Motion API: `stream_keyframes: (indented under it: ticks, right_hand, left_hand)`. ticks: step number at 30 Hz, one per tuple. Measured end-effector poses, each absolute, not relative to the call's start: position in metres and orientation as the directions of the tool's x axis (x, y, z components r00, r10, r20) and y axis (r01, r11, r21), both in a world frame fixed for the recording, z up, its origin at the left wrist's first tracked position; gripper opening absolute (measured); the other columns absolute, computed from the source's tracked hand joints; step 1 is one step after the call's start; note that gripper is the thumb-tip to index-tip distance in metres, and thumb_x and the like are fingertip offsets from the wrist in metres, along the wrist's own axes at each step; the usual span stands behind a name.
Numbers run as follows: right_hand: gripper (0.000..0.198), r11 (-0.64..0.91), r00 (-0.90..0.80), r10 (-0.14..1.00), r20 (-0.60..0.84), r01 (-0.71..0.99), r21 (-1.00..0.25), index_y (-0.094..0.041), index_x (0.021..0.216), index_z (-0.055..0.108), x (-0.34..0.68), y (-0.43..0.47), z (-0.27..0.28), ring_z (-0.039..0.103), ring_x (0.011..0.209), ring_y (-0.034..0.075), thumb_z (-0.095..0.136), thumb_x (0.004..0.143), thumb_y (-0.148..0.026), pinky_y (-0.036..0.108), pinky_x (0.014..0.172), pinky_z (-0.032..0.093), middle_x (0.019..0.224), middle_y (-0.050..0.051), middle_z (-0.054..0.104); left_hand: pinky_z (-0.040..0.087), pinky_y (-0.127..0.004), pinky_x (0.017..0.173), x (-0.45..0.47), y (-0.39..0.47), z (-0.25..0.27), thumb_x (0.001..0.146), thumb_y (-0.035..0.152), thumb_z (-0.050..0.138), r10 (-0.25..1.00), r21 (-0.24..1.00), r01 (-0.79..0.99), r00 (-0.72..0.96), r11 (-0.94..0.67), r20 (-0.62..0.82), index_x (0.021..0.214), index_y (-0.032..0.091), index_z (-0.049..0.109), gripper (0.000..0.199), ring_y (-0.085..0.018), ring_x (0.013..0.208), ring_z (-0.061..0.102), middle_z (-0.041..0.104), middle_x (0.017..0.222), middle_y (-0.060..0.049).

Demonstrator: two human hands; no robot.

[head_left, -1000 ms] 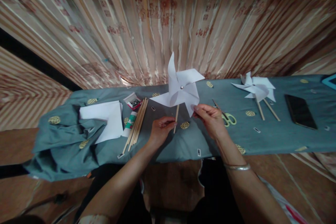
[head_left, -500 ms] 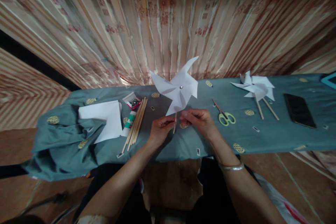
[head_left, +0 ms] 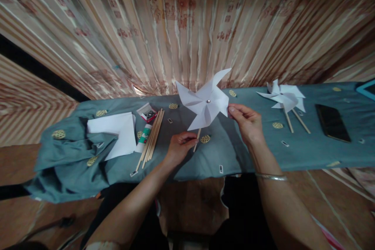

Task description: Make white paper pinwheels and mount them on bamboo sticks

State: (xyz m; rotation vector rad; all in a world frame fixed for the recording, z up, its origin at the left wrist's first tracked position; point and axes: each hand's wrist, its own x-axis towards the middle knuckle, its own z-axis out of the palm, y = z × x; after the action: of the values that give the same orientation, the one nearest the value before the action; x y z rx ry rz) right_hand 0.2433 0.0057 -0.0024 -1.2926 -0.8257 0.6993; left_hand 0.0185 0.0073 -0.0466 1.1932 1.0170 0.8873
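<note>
A white paper pinwheel (head_left: 202,103) with a silver pin at its centre is held upright above the cloth. My left hand (head_left: 181,146) is closed on its thin wooden stick (head_left: 198,136), below the blades. My right hand (head_left: 247,123) pinches the tip of the pinwheel's right blade between thumb and fingers. The scissors are hidden behind my right hand. To the left of my left hand lie several wooden sticks (head_left: 152,136), a green and white glue stick (head_left: 144,137) and a small open box (head_left: 147,113) of metal pins.
White paper sheets (head_left: 123,129) lie at the left on the teal cloth (head_left: 234,152), which is bunched there. On the right are finished pinwheels (head_left: 288,99) on sticks, a black phone (head_left: 332,123) and a blue-edged object (head_left: 366,90). A patterned curtain (head_left: 187,27) hangs behind.
My right hand has moved right and up from beside the stick to the right blade, which it now pinches. The pinwheel has shifted slightly right. The scissors have become hidden.
</note>
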Motion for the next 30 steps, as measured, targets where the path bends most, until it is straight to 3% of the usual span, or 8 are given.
stream_keyframes:
  ticks: [5,23,30]
  right_hand:
    - [0.026,0.106,0.486,0.872,0.067,-0.054,-0.993,-0.023,0.068,0.078,0.241,0.002,-0.007,0.053,0.054,0.01,0.088,0.058,-0.045,0.024,0.057,0.042,0.056,-0.003,0.066]
    - [0.04,-0.03,0.216,0.975,-0.053,-0.11,-0.993,-0.023,0.059,0.075,0.198,-0.008,0.001,0.058,0.054,0.012,0.087,0.055,-0.061,0.026,0.058,0.047,0.059,0.0,0.071]
    - [0.041,-0.016,0.143,0.99,-0.019,-0.021,-1.0,-0.023,0.062,0.076,0.184,-0.006,-0.004,0.061,0.056,0.013,0.082,0.061,-0.063,0.027,0.058,0.049,0.063,0.001,0.074]
  left_hand:
    - [0.048,-0.026,0.063,0.018,0.01,-0.048,0.062,0.032,0.079,0.944,0.988,-0.005,0.294,0.157,-0.149,0.073,0.017,0.077,0.019,-0.015,0.064,0.063,0.073,0.071,-0.003]
    - [0.05,-0.026,0.065,0.02,0.01,-0.046,0.06,0.033,0.08,0.959,0.986,-0.048,0.245,0.159,-0.142,0.073,0.018,0.077,0.02,-0.015,0.066,0.063,0.075,0.073,-0.003]
    - [0.051,-0.027,0.068,0.021,0.008,-0.044,0.061,0.03,0.079,0.954,0.986,-0.061,0.267,0.158,-0.136,0.073,0.018,0.078,0.017,-0.016,0.068,0.065,0.076,0.074,-0.003]
